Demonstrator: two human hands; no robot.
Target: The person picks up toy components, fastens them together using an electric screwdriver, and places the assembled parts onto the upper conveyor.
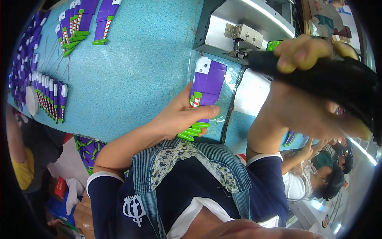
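Note:
My left hand point(179, 115) is closed around a small stack of flat purple plastic pieces point(213, 79) with white tops, striped bands and green tips, held just over the blue tabletop. The thumb presses across the top piece while the other fingers go underneath. To the right, my raised right hand point(296, 105) is wrapped round a dark, elongated handheld tool point(338, 81), blurred and close to the camera. Its narrower end points left, in front of the grey machine's lower edge. The exact kind of tool cannot be made out.
A grey metal machine point(215, 38) stands at the far right of the blue table point(131, 67). White paper point(252, 95) lies below it. More purple pieces sit far left: fanned stacks point(85, 16), a row point(51, 95) and a heap point(22, 75). Other people point(314, 175) sit at right.

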